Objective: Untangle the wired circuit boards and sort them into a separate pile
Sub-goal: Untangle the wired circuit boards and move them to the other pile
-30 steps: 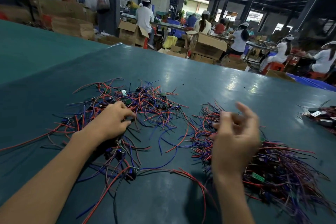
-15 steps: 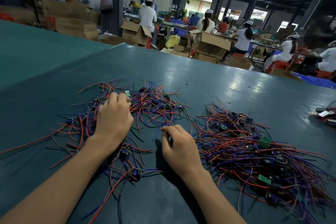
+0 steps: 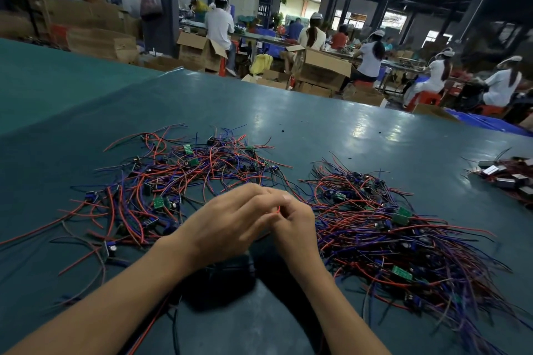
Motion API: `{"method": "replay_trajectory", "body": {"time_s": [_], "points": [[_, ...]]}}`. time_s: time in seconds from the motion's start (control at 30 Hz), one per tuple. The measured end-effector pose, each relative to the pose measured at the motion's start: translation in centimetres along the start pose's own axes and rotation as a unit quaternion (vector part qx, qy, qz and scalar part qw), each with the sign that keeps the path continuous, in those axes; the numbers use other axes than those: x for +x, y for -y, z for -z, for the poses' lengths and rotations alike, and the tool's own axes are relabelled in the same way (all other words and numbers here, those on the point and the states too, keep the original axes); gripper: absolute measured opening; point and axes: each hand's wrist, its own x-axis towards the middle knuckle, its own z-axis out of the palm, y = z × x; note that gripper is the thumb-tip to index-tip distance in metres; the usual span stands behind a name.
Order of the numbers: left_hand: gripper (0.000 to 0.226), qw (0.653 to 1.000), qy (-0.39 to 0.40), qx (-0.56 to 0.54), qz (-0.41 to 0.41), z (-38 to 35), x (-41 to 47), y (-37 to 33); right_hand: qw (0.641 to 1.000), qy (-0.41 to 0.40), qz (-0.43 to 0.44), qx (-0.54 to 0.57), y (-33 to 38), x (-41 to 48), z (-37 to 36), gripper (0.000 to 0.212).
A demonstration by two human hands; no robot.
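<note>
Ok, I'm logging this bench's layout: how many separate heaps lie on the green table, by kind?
Heaps of wired circuit boards: 2, the left heap and the right heap
Cluster of boxy dark modules at the far right: 1
Total: 3
</note>
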Motion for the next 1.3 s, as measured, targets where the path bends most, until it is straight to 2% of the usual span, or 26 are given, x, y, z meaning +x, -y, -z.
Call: {"method": "replay_trajectory", "body": {"time_s": [0.03, 0.13, 0.23, 0.37, 0.47, 0.6, 0.67, 0.7, 0.77, 0.87, 0.9, 0.97, 1.1, 1.17, 1.27, 1.3], "points": [[0.035, 0.999, -0.018, -0.025, 0.029, 0.2, -0.1, 0.0, 0.998, -0.005, -0.031, 0.058, 0.1, 0.1, -0.1, 0.013], [0.036, 0.98, -0.098, -0.074, 0.159, 1.2, -0.5, 0.7, 0.954, -0.02, -0.132, 0.268, 0.9, 0.6, 0.2, 0.03], [0.035, 0.971, -0.078, -0.008, 0.225, 2.1, -0.8, 1.8, 0.901, 0.002, -0.166, 0.402, 1.7, 0.9, 0.8, 0.034], [0.034, 0.959, -0.002, -0.094, 0.267, 1.7, -1.0, 1.7, 0.866, 0.042, -0.18, 0.464, 2.3, 0.7, 0.9, 0.033], [0.027, 0.955, 0.001, -0.12, 0.272, 1.2, -0.9, 1.5, 0.854, 0.05, -0.18, 0.485, 2.7, 0.5, 0.8, 0.036], [0.028, 0.935, 0.022, -0.181, 0.304, 1.4, -0.8, 1.6, 0.845, 0.06, -0.19, 0.495, 2.8, 0.5, 1.2, 0.035], [0.026, 0.914, 0.022, -0.225, 0.336, 1.3, -0.7, 1.7, 0.846, 0.075, -0.193, 0.491, 2.8, 0.5, 1.3, 0.018], [0.024, 0.897, 0.015, -0.259, 0.358, 1.3, -0.6, 1.7, 0.842, 0.078, -0.195, 0.496, 2.8, 0.5, 1.3, 0.019], [0.018, 0.844, -0.01, -0.345, 0.41, 1.5, -0.2, 1.6, 0.834, 0.073, -0.196, 0.511, 2.6, 0.6, 1.4, 0.037], [0.008, 0.728, -0.042, -0.485, 0.483, 2.0, 0.2, 1.5, 0.839, 0.061, -0.201, 0.502, 2.5, 0.6, 1.6, 0.046], [0.011, 0.698, -0.045, -0.515, 0.496, 2.1, 0.2, 1.5, 0.843, 0.059, -0.207, 0.493, 2.5, 0.6, 1.6, 0.046], [0.012, 0.662, -0.05, -0.543, 0.514, 2.3, 0.5, 1.4, 0.856, 0.053, -0.216, 0.467, 2.5, 0.7, 1.6, 0.043], [0.011, 0.637, -0.05, -0.561, 0.526, 2.4, 0.8, 1.1, 0.884, 0.047, -0.227, 0.406, 2.6, 0.5, 1.4, 0.028], [0.011, 0.644, -0.061, -0.559, 0.519, 2.3, 0.9, 1.1, 0.904, 0.045, -0.234, 0.354, 2.4, 0.4, 1.4, 0.021], [0.013, 0.652, -0.094, -0.544, 0.52, 2.0, 1.0, 1.4, 0.926, 0.03, -0.229, 0.3, 2.3, 0.4, 1.3, 0.037], [0.018, 0.65, -0.096, -0.546, 0.519, 2.0, 1.0, 1.5, 0.933, 0.021, -0.217, 0.285, 2.4, 0.4, 1.2, 0.035]]}}
